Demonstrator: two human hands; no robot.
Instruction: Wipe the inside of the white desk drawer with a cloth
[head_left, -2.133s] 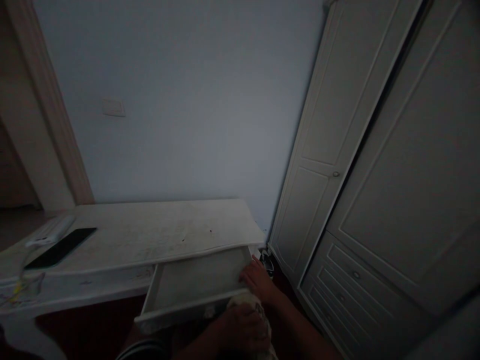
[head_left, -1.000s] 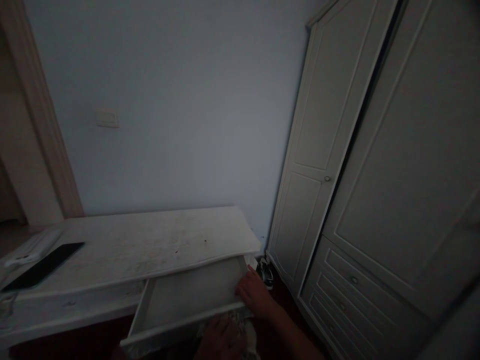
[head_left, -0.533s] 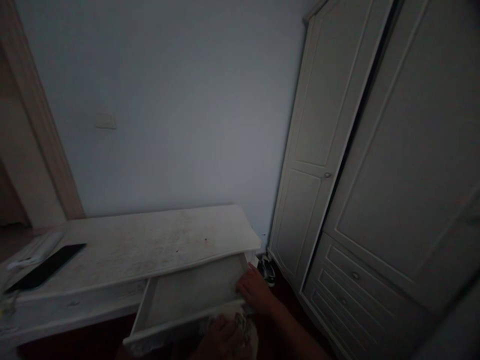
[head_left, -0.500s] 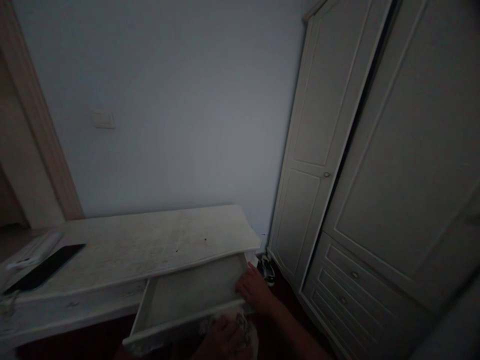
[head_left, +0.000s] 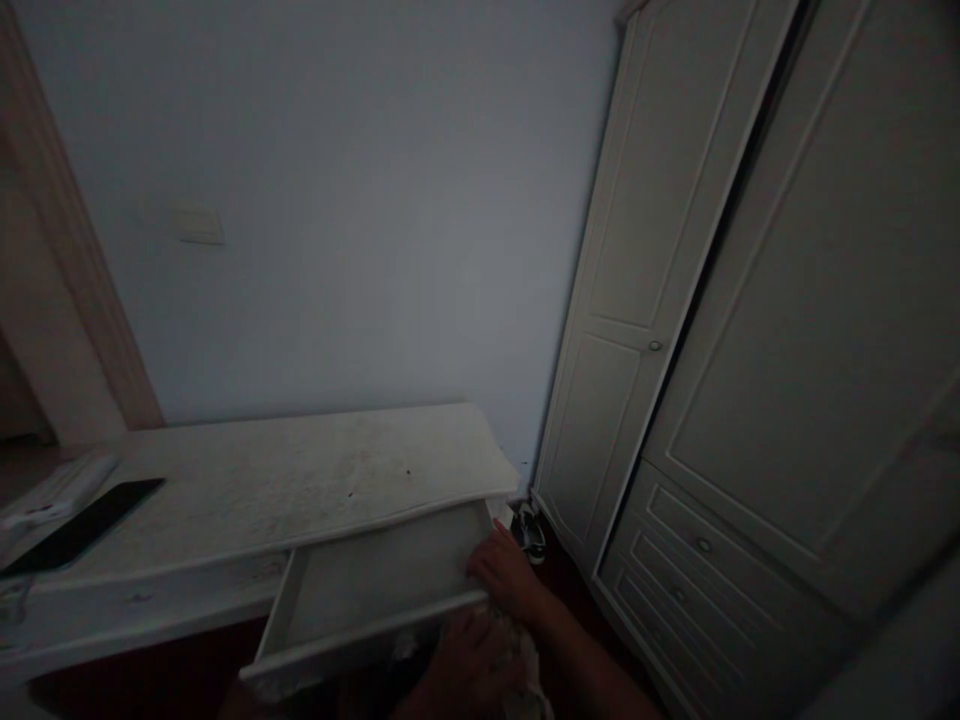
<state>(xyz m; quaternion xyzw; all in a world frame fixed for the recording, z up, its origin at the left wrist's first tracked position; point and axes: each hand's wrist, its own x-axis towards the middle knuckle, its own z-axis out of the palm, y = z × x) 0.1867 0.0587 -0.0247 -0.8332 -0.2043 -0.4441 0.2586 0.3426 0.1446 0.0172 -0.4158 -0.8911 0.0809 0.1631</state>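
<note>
A white desk (head_left: pixel 247 495) stands against the wall with its right-hand drawer (head_left: pixel 375 590) pulled out; the drawer looks bare inside. My right hand (head_left: pixel 508 577) rests curled on the drawer's right front corner. Just below the drawer front, my left hand (head_left: pixel 474 662) is closed on a pale, patterned cloth (head_left: pixel 529 665) that is bunched up and mostly hidden by the hand. The scene is dim.
A tall white wardrobe (head_left: pixel 720 330) with small knobs and lower drawers fills the right side. A dark phone (head_left: pixel 82 520) and a white remote-like object (head_left: pixel 52 487) lie at the desk's left end. Some dark item (head_left: pixel 531 530) sits on the floor between desk and wardrobe.
My left hand with the cloth dropped low out of view, then came back up under the drawer front. My right hand stayed at the drawer's corner. The view shifted slightly.
</note>
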